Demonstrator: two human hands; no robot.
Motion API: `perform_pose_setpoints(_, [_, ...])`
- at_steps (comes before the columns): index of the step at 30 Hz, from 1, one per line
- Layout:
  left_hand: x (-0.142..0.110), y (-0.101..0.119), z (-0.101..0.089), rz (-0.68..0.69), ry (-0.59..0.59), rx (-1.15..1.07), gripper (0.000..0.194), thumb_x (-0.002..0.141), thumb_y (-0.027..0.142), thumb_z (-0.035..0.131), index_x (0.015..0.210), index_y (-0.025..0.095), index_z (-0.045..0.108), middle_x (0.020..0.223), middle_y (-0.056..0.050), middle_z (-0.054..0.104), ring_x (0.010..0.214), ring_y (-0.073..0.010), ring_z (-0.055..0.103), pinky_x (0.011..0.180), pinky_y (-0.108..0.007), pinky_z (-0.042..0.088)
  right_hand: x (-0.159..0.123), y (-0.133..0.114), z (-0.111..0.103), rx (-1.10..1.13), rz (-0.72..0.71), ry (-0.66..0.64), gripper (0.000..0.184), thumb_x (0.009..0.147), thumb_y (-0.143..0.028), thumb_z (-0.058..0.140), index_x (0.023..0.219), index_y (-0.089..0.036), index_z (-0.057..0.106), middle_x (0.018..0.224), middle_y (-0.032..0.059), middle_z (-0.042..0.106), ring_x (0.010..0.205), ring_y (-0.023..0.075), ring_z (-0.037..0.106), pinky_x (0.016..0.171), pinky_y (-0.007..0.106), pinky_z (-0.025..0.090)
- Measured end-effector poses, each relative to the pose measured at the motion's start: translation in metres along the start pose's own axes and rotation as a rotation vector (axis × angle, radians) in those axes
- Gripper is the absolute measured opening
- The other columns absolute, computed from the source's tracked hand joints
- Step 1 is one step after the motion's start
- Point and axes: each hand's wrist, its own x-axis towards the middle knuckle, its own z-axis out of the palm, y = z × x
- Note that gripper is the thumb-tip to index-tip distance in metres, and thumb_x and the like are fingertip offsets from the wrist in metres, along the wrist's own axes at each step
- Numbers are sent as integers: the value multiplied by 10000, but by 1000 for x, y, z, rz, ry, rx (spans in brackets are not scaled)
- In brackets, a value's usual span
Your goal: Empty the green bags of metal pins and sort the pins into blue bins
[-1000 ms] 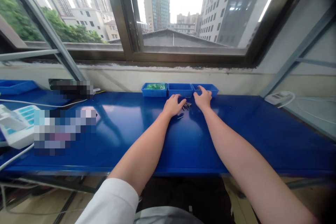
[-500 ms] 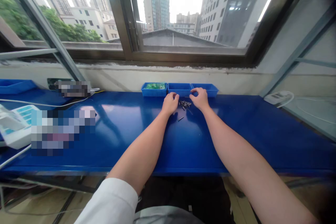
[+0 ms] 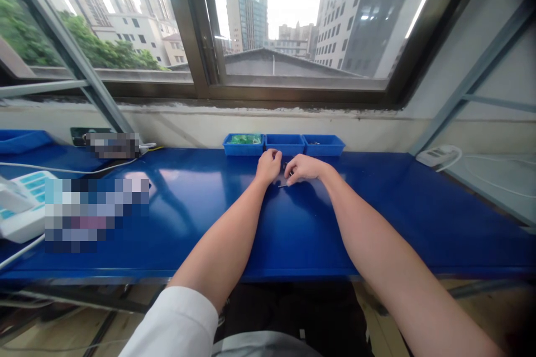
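Note:
My left hand (image 3: pixel 268 167) rests on the blue table just in front of the middle bin, its fingers curled closed; whatever it may hold is hidden. To its right, my right hand (image 3: pixel 305 169) bends down over the tabletop, thumb and fingers pinched at the end of a small dark metal screw (image 3: pixel 282 185). The pile of similar screws (image 3: pixel 286 166) is mostly covered by this hand. Behind the hands stand three blue bins in a row: the left bin (image 3: pixel 244 149) has green packets, the middle bin (image 3: pixel 285 149) shows nothing inside, and the right bin (image 3: pixel 324 149) contains a few small metal pieces.
Along the back runs a wall below a window (image 3: pixel 293 86). A white device with blue compartments (image 3: pixel 25 201) and blurred items stand at the left. Another blue bin (image 3: pixel 23 142) is at the far left. A power strip (image 3: pixel 438 154) with a cable lies at the right.
My right hand has come back from the right bin, past the screw pile, to the separate screw nearer me, its fingers closing there. My left hand has stayed nearly in place, its fingers curling in.

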Motion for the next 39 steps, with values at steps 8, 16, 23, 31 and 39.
perform_pose_setpoints(8, [1,-3,2,24,9,6,311,902,372,435,1017,154,625,1032,-105,663,972,-208,594,892,-327,429,9,-2,8,-176,-16,-41,152,599,-249,711,731,-187,752,687,4,690,643,139,581,615,230,416])
perform_pose_setpoints(16, [1,-4,3,17,4,-8,320,897,384,438,1012,156,631,1029,-106,664,970,-205,595,894,-326,430,11,-1,11,-193,4,52,281,597,-304,734,845,-172,725,619,-17,639,552,118,538,557,235,377])
perform_pose_setpoints(23, [0,-1,2,19,3,-7,314,896,374,431,994,155,634,1024,-106,665,967,-210,595,892,-329,428,16,2,15,-297,-35,100,98,670,-237,667,738,-184,715,715,1,690,665,132,587,618,223,399])
perform_pose_setpoints(31, [0,-2,2,28,4,6,317,899,387,423,976,167,638,997,-94,666,962,-205,592,890,-320,428,20,5,21,-378,-11,215,161,738,-321,636,783,-178,691,789,47,702,736,178,617,651,246,413])
perform_pose_setpoints(39, [0,-1,1,30,6,8,316,900,375,426,981,166,649,992,-89,669,944,-198,596,879,-317,435,20,1,24,-426,31,230,175,831,-280,543,812,-178,684,867,109,699,842,229,617,699,271,401])
